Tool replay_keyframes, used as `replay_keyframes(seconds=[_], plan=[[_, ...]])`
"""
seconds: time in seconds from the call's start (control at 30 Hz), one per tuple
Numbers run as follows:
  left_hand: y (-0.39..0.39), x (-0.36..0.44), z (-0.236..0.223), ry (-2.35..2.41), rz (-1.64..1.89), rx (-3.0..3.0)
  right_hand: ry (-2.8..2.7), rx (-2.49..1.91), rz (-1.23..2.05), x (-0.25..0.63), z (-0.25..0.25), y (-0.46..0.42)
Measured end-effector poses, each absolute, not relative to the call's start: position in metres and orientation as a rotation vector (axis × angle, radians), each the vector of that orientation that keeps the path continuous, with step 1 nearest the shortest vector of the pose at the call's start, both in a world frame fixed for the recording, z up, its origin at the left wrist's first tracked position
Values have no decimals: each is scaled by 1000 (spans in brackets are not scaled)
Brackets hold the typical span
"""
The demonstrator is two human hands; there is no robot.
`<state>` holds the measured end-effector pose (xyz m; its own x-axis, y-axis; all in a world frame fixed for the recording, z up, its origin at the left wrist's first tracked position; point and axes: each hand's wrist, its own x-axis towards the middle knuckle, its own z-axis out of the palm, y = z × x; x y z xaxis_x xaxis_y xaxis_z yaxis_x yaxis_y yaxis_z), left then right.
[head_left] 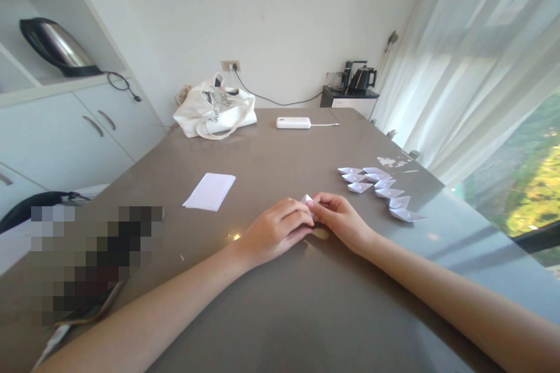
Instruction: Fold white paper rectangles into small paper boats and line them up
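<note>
My left hand (284, 222) and my right hand (339, 215) meet over the middle of the table, both closed on one small piece of folded white paper (307, 199). Only its pointed tip shows above the fingers; the rest is hidden. To the right of my hands, several folded paper boats (387, 193) sit in two slanting rows. A stack of white paper sheets (210, 191) lies to the left, apart from my hands.
Paper scraps (394, 161) lie near the table's right edge. At the back are a white handbag (214, 111) and a white power bank-like device (293, 123) with a short cable. A blurred-out object (96, 262) is at the left. A kettle (61, 46) stands on a shelf.
</note>
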<state>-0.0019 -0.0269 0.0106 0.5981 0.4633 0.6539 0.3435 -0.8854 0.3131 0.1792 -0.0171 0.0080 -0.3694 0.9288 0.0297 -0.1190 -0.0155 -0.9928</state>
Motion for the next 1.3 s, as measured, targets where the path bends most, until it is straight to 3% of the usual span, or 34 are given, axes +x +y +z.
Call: replay_keyframes(seconds=[0.17,0.3,0.87,1.3], plan=[[-23,0,14,1031,1335,2275,-1407,-873,1513,183,6,-14],[-20,1,15,1018,1191,2149,-1411,-830,1523,183,6,-15],[-31,5,10,1139,1332,2424,-1559,-855,1332,178,5,-18],[-37,9,16,1083,1253,2260,-1555,-942,1308,175,7,-25]])
